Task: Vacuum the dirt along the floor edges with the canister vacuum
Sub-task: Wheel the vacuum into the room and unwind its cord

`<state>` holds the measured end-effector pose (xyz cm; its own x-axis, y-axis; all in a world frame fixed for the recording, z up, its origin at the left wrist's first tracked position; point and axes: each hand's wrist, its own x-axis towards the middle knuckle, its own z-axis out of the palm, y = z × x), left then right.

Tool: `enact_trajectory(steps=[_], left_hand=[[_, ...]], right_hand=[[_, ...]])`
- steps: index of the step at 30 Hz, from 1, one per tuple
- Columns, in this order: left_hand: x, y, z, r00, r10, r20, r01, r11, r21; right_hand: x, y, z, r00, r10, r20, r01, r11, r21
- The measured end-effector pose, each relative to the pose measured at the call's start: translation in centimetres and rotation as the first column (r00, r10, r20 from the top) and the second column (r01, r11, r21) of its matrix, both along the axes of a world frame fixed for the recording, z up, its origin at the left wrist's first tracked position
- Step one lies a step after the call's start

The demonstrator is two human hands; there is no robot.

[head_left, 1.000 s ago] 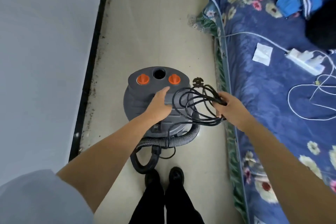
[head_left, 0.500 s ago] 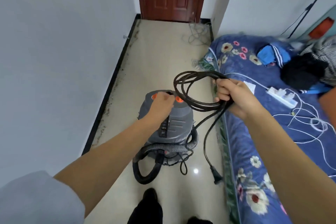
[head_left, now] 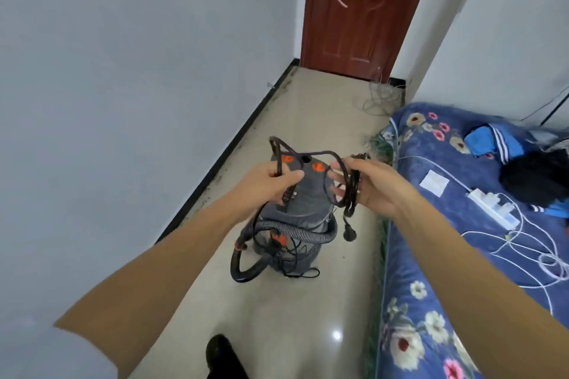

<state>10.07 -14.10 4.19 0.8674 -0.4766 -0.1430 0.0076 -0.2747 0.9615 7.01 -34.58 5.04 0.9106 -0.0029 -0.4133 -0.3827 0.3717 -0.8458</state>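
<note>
I saw a grey vacuum (head_left: 303,203) with orange caps, a black cord (head_left: 345,181), a reddish-brown door (head_left: 363,12) and a blue flowered bedspread (head_left: 437,271).

Floor (head_left: 308,301): polished tile, glossy, light glare showing. Vacuum (head_left: 308,209) body: matt grey plastic, orange plastic knobs. Hose (head_left: 295,232): ribbed black plastic. Power cord (head_left: 348,184): matt black rubbery sheath. Door (head_left: 363,9): red-brown wood look, semi-gloss. Bed cover (head_left: 431,255): soft floral cloth. Walls (head_left: 123,71): smooth matt paint. Power strip (head_left: 492,209): white plastic.
</note>
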Motion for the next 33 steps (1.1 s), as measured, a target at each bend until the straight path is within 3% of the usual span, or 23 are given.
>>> enact_trajectory(steps=[5, 8, 11, 13, 14, 17, 18, 20, 22, 24, 27, 30, 31, 33], left_hand=[[-1.9, 4.0, 1.7, 0.956, 0.247, -0.159, -0.248, 0.969, 0.012], [-2.5, 7.5, 1.3, 0.921, 0.261, -0.287, -0.175, 0.94, 0.294], [-4.2, 11.7, -0.3, 0.923, 0.171, -0.346, 0.103, 0.756, 0.647], [-5.6, 13.4, -1.2, 0.972, 0.052, -0.229, 0.165, 0.546, 0.822], [-6.2, 13.7, -1.4, 0.989, -0.026, -0.147, 0.139, 0.516, 0.845], [-8.6, 12.9, -1.0, 0.976, -0.215, -0.022, 0.186, 0.781, 0.597], [-9.1, 12.3, -0.8, 0.959, -0.284, -0.009, 0.248, 0.82, 0.516], [-9.9, 11.1, -0.7, 0.917, -0.394, -0.06, 0.381, 0.824, 0.419], [-10.4, 10.8, -0.8, 0.899, -0.4, -0.178, 0.438, 0.827, 0.352], [-10.7, 11.4, -0.8, 0.902, -0.364, -0.23, 0.425, 0.839, 0.339], [-10.4, 12.9, -0.6, 0.947, -0.232, -0.222, 0.309, 0.845, 0.436], [-9.5, 13.8, 0.1, 0.991, -0.111, 0.072, 0.045, 0.795, 0.605], [-9.5, 13.8, 0.7, 0.982, -0.102, 0.161, -0.013, 0.808, 0.589], [-9.6, 13.3, 1.6, 0.957, -0.157, 0.245, 0.021, 0.877, 0.48]], right_hand=[[-3.0, 2.3, 1.2, 0.978, 0.208, -0.014, -0.207, 0.964, -0.169], [-3.5, 3.9, 2.1, 0.962, 0.272, -0.015, -0.259, 0.895, -0.363], [-3.7, 6.1, 2.4, 0.954, 0.292, -0.067, -0.295, 0.87, -0.395], [-4.4, 7.9, 2.4, 0.942, 0.319, -0.108, -0.336, 0.869, -0.364], [-4.8, 8.8, 2.4, 0.937, 0.329, -0.117, -0.349, 0.873, -0.342], [-5.8, 11.2, 2.0, 0.922, 0.368, -0.125, -0.388, 0.87, -0.303], [-6.0, 11.8, 2.0, 0.917, 0.381, -0.12, -0.4, 0.87, -0.29], [-6.3, 12.8, 2.3, 0.9, 0.421, -0.11, -0.435, 0.858, -0.274], [-6.6, 13.5, 2.7, 0.862, 0.492, -0.123, -0.503, 0.801, -0.323], [-7.1, 13.9, 2.8, 0.819, 0.555, -0.146, -0.553, 0.694, -0.46], [-7.4, 14.0, 3.0, 0.809, 0.561, -0.173, -0.53, 0.572, -0.626], [-7.2, 13.8, 4.4, 0.769, 0.62, -0.155, -0.418, 0.305, -0.856], [-7.0, 13.9, 4.9, 0.745, 0.653, -0.137, -0.362, 0.224, -0.905], [-6.8, 14.6, 5.7, 0.677, 0.723, -0.137, -0.303, 0.103, -0.948]])
